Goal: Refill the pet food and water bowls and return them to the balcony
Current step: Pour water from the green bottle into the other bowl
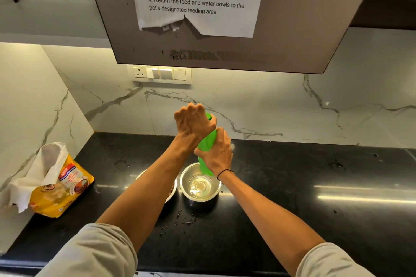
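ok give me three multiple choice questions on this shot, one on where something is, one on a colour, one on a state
1. Where does the pet food bag lie?
A. at the counter's left end, by the wall
B. at the counter's right end
C. inside the steel bowl

2. What colour is the bottle?
A. red
B. green
C. blue

3. What is in the steel bowl below the bottle?
A. nothing
B. clear water
C. kibble heaped to the rim

Answers:
1. A: the yellow bag lies at the left end of the black counter, against the marble wall.
2. B: bright green shows between the left hand on its top and the right hand round its body.
3. B: clear liquid glints over the bowl's bottom.
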